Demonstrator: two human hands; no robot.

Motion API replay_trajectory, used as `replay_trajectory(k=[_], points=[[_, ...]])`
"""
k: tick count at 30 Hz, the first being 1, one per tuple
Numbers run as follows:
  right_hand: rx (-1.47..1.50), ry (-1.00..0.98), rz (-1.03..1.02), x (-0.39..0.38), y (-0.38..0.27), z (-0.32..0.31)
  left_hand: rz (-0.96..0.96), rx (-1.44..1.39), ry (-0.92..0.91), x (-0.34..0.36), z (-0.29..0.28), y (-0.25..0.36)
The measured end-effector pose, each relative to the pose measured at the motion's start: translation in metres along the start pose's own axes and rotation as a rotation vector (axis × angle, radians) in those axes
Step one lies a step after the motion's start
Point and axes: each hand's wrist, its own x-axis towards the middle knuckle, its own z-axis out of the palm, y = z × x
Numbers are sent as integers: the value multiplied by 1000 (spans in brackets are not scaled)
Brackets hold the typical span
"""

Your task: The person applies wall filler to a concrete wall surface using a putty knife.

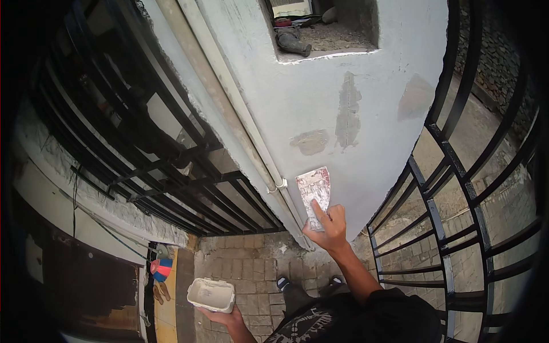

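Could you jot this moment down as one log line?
left hand: holding tub | right hand: holding scraper | scraper position: before wall, contact unclear | wall: grey patches

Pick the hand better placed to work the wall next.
Right, I'd judge: the right hand holds the scraper up at the wall, while the left hand holds the tub lower down, farther from it.

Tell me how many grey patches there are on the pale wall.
3: a tall patch below the opening, a smaller, wider patch to its lower left, and another patch near the right edge of the wall. The scraper or right hand could hide more.
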Motion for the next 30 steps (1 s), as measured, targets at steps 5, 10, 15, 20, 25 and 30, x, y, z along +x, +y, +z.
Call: replay_trajectory(k=[5,10,15,20,25,30], points=[[-49,246,-67,75,-11,-12,-69,0,-76,6,1,2],[-86,156,-18,52,-6,5,-130,-61,-108,29,19,-5],[-72,113,52,45,-36,-10,-138,-77,-176,59,24,2],[-110,290,34,70,-10,19,-164,-136,-111,94,14,22],[-150,124,46,-2,7,44,-168,-146,-109,115,4,34],[-182,193,98,1,-45,12,-155,-130,-81,127,3,49]])
